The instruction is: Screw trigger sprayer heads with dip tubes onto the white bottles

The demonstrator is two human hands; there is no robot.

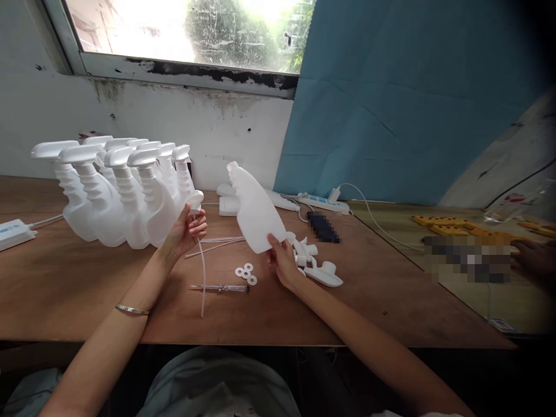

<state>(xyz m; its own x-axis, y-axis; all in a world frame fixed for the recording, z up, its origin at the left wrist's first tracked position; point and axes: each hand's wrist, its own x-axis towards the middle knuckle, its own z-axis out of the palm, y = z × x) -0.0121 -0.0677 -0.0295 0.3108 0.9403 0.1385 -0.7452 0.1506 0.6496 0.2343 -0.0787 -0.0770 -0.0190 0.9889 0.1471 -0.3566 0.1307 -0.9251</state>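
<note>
My left hand (pixel 187 230) is closed on a white spray trigger head (pixel 196 200), whose thin dip tube (pixel 203 278) hangs down over the table. In my right hand (pixel 282 260) is a white plastic bottle (pixel 260 211), gripped near its base and tilted, its bare threaded neck pointing up and left. Several white washers (pixel 247 272) lie between my hands. Below them rests a screwdriver (pixel 221 288) with a clear handle, crossed by the tube. Loose trigger heads (pixel 324 272) sit beside my right hand, partly hidden by it. Thin tubes (pixel 217 240) lie behind the washers.
Several assembled spray bottles (pixel 147 202) stand grouped at the left. A white adapter (pixel 16 233) lies at the far left. Behind my right hand are a dark phone (pixel 322 226) and a power strip (pixel 324 202) with a cable. Another person's hand (pixel 536 258) appears at the far right, near yellow pieces (pixel 460 226).
</note>
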